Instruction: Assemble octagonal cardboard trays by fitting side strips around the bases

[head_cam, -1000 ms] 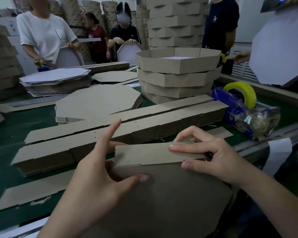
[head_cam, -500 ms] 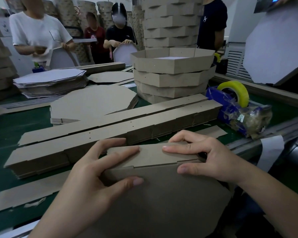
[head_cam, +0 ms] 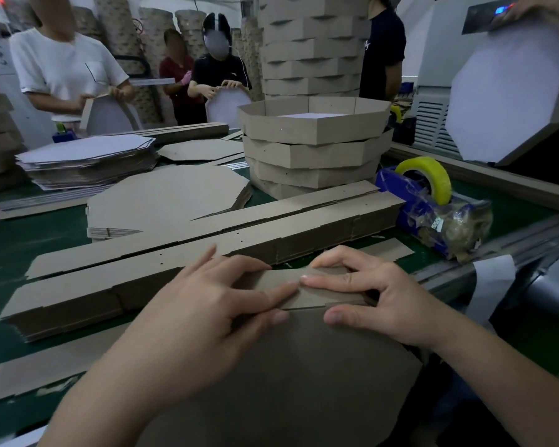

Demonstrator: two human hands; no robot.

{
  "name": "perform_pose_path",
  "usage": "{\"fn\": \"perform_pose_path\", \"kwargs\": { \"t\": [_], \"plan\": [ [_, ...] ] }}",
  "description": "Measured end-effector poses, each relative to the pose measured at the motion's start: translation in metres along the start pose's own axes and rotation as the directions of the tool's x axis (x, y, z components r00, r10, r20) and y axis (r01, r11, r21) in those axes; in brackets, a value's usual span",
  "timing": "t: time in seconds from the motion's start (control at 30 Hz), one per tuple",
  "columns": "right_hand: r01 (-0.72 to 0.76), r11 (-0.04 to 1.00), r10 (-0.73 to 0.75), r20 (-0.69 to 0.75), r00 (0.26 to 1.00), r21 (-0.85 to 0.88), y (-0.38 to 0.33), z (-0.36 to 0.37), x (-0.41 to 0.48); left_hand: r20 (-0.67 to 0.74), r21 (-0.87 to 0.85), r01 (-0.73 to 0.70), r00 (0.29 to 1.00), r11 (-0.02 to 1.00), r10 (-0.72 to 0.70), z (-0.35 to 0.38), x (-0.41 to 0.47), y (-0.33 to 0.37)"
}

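Since the earlier view, the left hand (head_cam: pixel 207 314) has slid rightward along the cardboard, so both hands are now close together, index fingertips nearly touching. Between them lies a narrow brown side strip (head_cam: pixel 317 293), folded up along the far edge of a large brown octagonal base (head_cam: pixel 304 382). That base rests near the person, its front part seeming to hang past the edge of the green table (head_cam: pixel 29 250). On the left hand, the fingers reach over the strip while the thumb presses from the near side, pinching strip and base edge together. On the right hand (head_cam: pixel 384 298), the index finger lies straight along the strip, the other fingers are curled behind it, and the thumb presses the base just below, also a pinch. Just beyond the hands lies a long pile of flat strips (head_cam: pixel 239 240); farther back stand stacked finished trays (head_cam: pixel 313 137), with a tape dispenser (head_cam: pixel 433 204) to the right. The join looks held by finger pressure alone, so easing either pinch could let the strip spring flat or slide off the edge. Uneven pressure might bend the strip away from its score line or leave its notch misaligned. With the base overhanging, a hard downward push could tip it toward the person.
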State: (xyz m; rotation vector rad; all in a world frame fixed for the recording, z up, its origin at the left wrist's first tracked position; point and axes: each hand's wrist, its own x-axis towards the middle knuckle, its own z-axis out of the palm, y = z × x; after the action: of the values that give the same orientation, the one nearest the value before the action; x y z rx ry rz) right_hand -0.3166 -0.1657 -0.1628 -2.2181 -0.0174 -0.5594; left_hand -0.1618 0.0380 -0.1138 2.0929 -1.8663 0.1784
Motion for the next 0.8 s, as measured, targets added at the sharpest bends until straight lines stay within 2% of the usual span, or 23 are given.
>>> {"fn": "perform_pose_path", "kwargs": {
  "t": [0.1, 0.4, 0.6, 0.63, 0.7, 0.73, 0.8],
  "plan": [
    [-0.012, 1.000, 0.012, -0.016, 1.000, 0.007, 0.005, -0.001, -0.004, 0.045, 0.022, 0.012, 0.999, 1.000, -0.013, 0.004, 0.008, 0.008],
    [-0.036, 0.998, 0.038, -0.045, 0.998, 0.045, 0.011, -0.002, -0.013, -0.023, 0.094, -0.032, 0.999, 0.995, 0.034, 0.014, 0.014, 0.013],
    [-0.167, 0.985, 0.165, 0.043, 0.985, 0.048, 0.009, -0.026, -0.020, -0.023, 0.098, -0.046, 0.999, 0.994, 0.049, 0.021, 0.020, 0.015],
    [-0.177, 0.983, 0.177, -0.015, 0.984, 0.041, 0.009, -0.034, -0.020, -0.018, 0.085, -0.047, 0.999, 0.995, 0.048, 0.021, 0.021, 0.016],
    [-0.184, 0.983, 0.179, -0.257, 0.950, 0.007, 0.013, -0.057, -0.020, -0.010, 0.044, -0.038, 0.999, 0.998, 0.038, 0.022, 0.025, 0.017],
    [-0.217, 0.976, 0.187, -0.416, 0.890, -0.025, 0.018, -0.072, -0.020, -0.009, 0.033, -0.030, 0.999, 0.999, 0.030, 0.022, 0.026, 0.016],
    [-0.357, 0.930, 0.194, -0.711, 0.675, -0.086, 0.033, -0.108, -0.019, -0.024, 0.038, -0.031, 0.999, 0.999, 0.032, 0.025, 0.028, 0.015]
  ]
}}
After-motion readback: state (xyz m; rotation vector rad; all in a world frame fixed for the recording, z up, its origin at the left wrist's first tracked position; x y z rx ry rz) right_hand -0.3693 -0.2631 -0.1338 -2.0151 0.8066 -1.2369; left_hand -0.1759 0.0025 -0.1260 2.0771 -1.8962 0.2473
